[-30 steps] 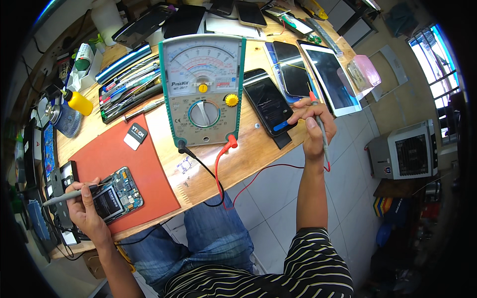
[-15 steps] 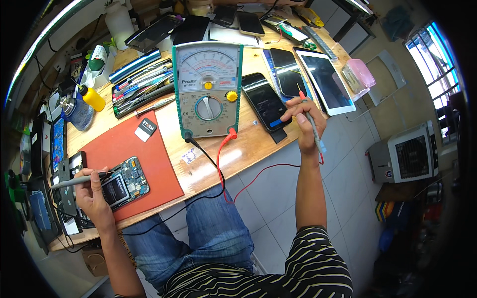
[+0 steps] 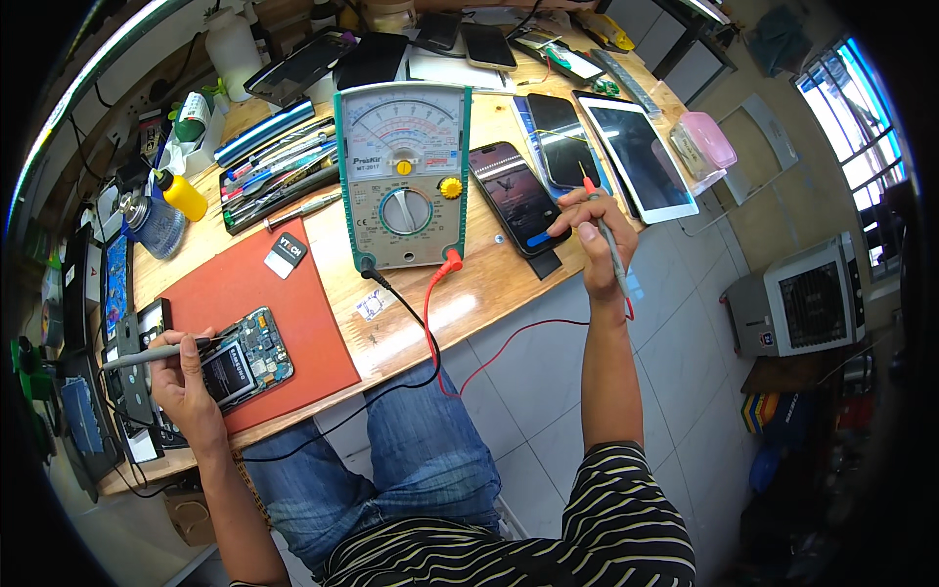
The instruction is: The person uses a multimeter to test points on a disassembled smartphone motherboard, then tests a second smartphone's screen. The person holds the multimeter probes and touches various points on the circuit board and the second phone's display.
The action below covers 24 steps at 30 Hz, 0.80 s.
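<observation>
My left hand (image 3: pixel 189 389) is closed around a grey test probe (image 3: pixel 142 358), its dark tip over the upper left edge of an opened phone (image 3: pixel 264 338). That phone lies on a red mat (image 3: pixel 318 342), its circuit board and battery exposed. My right hand (image 3: pixel 599 245) grips the other grey test probe (image 3: pixel 620 271), red near the tip, which points up and away. Its fingers also reach to the lower screen of a black phone (image 3: pixel 511 196), which is lit. Between the hands an analog multimeter (image 3: pixel 403 181) lies face up, with a black and a red lead plugged in.
A switched-off phone (image 3: pixel 565 147) and a white tablet (image 3: pixel 641 161) lie at the right. Pens and tools fill a tray (image 3: pixel 284 176) behind the mat, near a glass jar (image 3: pixel 156 230) and yellow bottle (image 3: pixel 183 196). The red lead (image 3: pixel 518 338) hangs past the table edge.
The black phone's screen has gone from mostly dark to showing a picture in its upper part. The multimeter sits slightly further left. My right hand has shifted slightly left; my left hand is nearly still.
</observation>
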Each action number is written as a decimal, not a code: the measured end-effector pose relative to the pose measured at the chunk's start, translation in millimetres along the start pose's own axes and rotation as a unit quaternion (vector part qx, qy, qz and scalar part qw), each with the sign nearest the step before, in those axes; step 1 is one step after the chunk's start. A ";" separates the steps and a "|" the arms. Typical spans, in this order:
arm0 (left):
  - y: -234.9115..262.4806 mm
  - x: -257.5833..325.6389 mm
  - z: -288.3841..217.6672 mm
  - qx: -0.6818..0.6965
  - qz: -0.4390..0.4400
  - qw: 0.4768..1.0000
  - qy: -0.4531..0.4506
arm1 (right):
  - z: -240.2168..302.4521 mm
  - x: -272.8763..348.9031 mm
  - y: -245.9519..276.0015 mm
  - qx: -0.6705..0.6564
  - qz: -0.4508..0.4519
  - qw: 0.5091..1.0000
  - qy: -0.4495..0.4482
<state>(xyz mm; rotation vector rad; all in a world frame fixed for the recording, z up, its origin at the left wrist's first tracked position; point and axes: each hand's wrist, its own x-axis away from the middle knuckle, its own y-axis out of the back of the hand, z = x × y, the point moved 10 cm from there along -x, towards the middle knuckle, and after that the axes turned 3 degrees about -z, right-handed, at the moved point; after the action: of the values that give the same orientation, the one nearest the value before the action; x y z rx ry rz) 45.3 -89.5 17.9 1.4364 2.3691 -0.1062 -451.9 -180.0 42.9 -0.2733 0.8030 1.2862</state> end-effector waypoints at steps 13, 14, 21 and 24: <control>2.5 0.5 2.0 -0.008 -0.006 1.000 0.001 | 0.0 0.7 0.5 0.004 0.002 1.000 0.009; 2.3 0.3 1.5 -0.008 -0.004 1.000 -0.001 | 0.1 0.7 0.4 0.005 0.003 1.000 0.010; 1.8 0.5 1.4 -0.003 -0.003 1.000 -0.003 | 0.3 -0.7 3.6 -0.025 -0.015 1.000 0.005; 1.2 0.2 1.4 0.004 0.002 1.000 -0.003 | -7.9 2.4 8.0 -0.065 -0.047 0.995 -0.059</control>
<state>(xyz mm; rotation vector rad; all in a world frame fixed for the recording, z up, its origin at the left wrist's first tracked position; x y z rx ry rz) 46.6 -89.1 16.7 1.4424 2.3632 -0.1181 -462.1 -180.6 37.8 -0.3320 0.6003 1.2553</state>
